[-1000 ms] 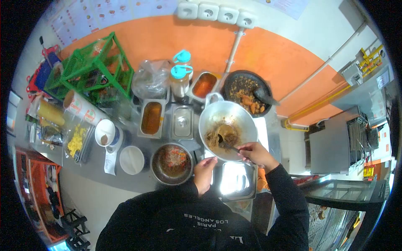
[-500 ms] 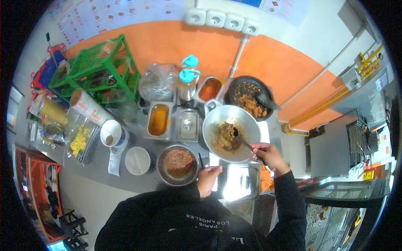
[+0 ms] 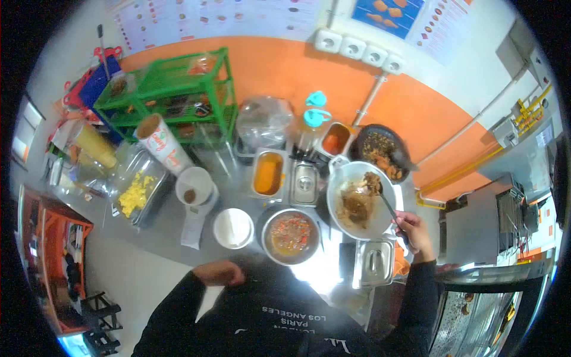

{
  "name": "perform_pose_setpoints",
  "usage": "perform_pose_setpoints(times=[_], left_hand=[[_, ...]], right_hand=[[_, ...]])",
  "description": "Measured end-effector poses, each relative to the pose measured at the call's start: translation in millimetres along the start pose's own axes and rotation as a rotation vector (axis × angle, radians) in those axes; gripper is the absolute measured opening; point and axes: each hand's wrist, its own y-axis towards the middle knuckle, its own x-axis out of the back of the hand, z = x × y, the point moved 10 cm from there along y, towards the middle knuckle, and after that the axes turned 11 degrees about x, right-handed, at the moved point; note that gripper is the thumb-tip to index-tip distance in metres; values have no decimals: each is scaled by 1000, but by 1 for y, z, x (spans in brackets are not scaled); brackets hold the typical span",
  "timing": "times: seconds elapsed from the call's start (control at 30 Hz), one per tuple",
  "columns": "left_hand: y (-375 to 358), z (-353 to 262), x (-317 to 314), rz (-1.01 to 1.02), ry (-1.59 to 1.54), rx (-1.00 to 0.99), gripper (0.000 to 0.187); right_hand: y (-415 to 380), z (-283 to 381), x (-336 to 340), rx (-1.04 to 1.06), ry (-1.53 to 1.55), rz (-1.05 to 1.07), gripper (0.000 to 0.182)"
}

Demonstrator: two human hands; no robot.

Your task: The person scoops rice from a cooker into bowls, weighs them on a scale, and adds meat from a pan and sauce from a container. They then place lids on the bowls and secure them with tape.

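Observation:
My right hand [image 3: 414,233] is closed around the handle of a dark cooking spoon [image 3: 389,206]. The spoon's far end rests among brown food [image 3: 359,208] in a wide, light-coloured pan [image 3: 335,223], and a clump of food hides its head. My left hand [image 3: 219,273] is close to my body, in front of the table edge, below a white round tub [image 3: 233,228]. Its fingers look curled but are blurred. Between the tub and the pan sits a metal bowl [image 3: 267,250] of reddish, chunky sauce. A thin dark utensil [image 3: 320,233] lies at the bowl's right side.
Behind stand a metal container of orange liquid [image 3: 268,174], a lidded steel container [image 3: 305,183], a turquoise-capped bottle [image 3: 311,132] and a black pan [image 3: 380,146]. A green rack [image 3: 220,89] and a tray with yellow pieces [image 3: 135,194] are left. Another lidded container [image 3: 375,263] is front right.
My left hand has left the spot beside the sauce bowl and moved left toward my body. My right hand still holds the spoon in the pan. The whole view has shifted.

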Motion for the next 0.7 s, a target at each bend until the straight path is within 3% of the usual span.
perform_pose_setpoints(times=[0.07, 0.13, 0.23, 0.33, 0.47, 0.57, 0.6, 0.63, 0.7], left_hand=[[-57, 38, 38, -175, -69, -34, 44], [-96, 118, 88, 60, -416, -76, 51], [-167, 209, 139, -449, -568, 200, 56], [-197, 288, 165, -145, -849, 87, 51], [-234, 378, 208, -430, -735, 194, 44], [-268, 440, 230, -730, -760, 425, 41], [-278, 418, 237, -675, 116, 476, 43], [-294, 331, 199, -745, 1006, 503, 47], [-309, 349, 222, -813, 659, 638, 48]], right_hand=[[-2, 1, -7, 49, 23, 2, 29], [-8, 9, -18, 50, 39, -31, 29], [-16, 12, -30, 46, 74, -92, 27], [-23, 10, -43, 82, 118, -120, 26], [-30, -12, -44, 79, 124, -193, 23], [-30, -30, -46, 76, 134, -198, 21], [-35, -37, -41, 34, 69, -245, 21], [-36, -37, -45, 47, 75, -245, 21], [-40, -35, -55, 73, 85, -249, 21]])
